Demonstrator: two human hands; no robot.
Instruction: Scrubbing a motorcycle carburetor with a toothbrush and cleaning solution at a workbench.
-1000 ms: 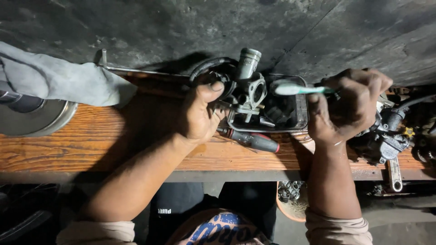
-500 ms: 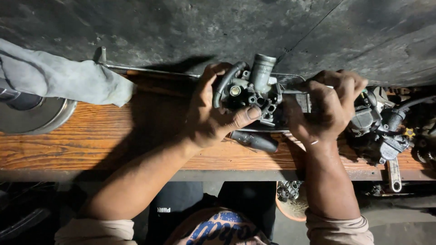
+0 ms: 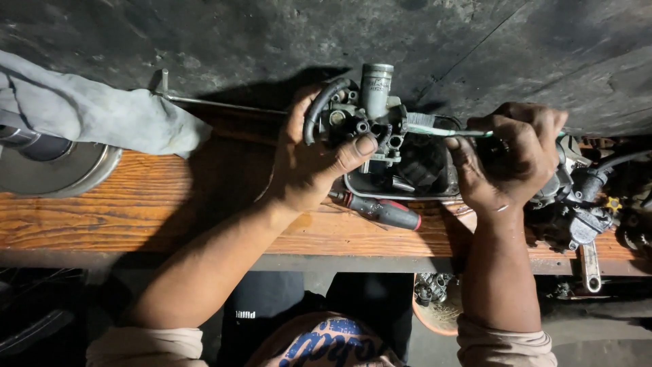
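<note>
Grey metal carburetor [image 3: 370, 122] is sitting in the left hand [image 3: 316, 160] — fingers wrapping it, thumb pressing its front — above a dark tray [image 3: 424, 183] on the wooden counter [image 3: 136, 204]. Right hand [image 3: 509, 156] is gripping a toothbrush [image 3: 441, 129], bristles touching the carburetor; a screwdriver [image 3: 384, 211] is lying just below

The right hand [image 3: 511, 153] hides the toothbrush [image 3: 448, 130] handle; the metal disc [image 3: 58, 166] is cut off at left.

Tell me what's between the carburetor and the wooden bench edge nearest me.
In the head view, a red-and-black screwdriver lies between the carburetor and the bench edge.
</note>
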